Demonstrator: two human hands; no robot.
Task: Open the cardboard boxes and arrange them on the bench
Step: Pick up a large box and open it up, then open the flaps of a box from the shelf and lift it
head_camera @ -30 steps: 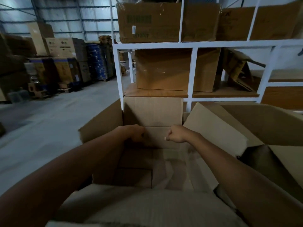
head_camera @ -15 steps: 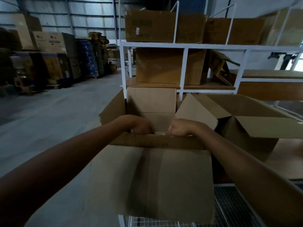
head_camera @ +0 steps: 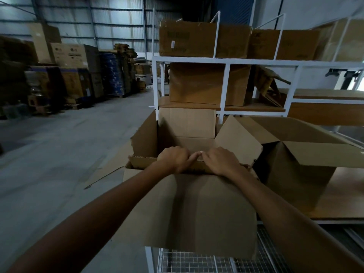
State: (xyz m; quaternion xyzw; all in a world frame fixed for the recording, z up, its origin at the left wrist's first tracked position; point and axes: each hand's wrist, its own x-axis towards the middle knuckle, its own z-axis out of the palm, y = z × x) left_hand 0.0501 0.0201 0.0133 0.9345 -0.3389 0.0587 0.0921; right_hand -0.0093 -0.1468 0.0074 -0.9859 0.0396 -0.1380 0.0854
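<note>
While both hands (head_camera: 199, 159) press its near rim, the open box (head_camera: 197, 209) sits below.

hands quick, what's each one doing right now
Left hand: closed on the near rim of the open cardboard box.
Right hand: closed on the same rim.

A plain brown cardboard box (head_camera: 197, 209) stands upright, its flaps open. A second open box (head_camera: 299, 174) sits just beside it on the wooden bench (head_camera: 338, 198).
</note>
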